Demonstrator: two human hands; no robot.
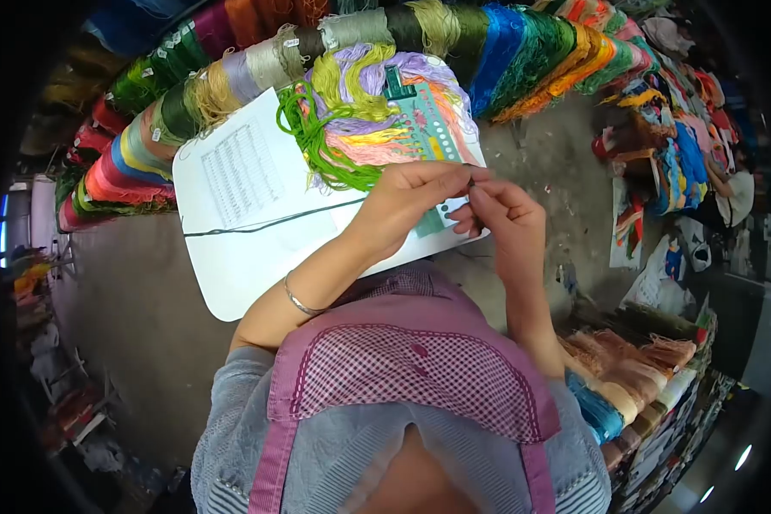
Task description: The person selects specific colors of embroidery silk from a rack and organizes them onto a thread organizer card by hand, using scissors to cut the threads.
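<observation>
Fingertip to fingertip, my left hand [403, 201] and my right hand [510, 218] meet over the right side of a white board [231, 283]. Both are pinched closed at a small dark bit, seemingly the end of the dark green thread [274, 224]. That thread runs across the board from its left edge to behind my left hand. Just beyond lie a bright green skein [317, 141], olive-yellow and lilac skeins [351, 81], and pink and yellow threads [377, 146] fastened to a teal card with holes [424, 120]. My fingers partly hide the card.
A printed chart sheet [240, 171] lies on the board's left. Behind it stretches a long rack of coloured thread hanks [385, 30]. More hanks [634, 377] are stacked at the lower right. Another person [732, 193] sits at the far right near hanging threads.
</observation>
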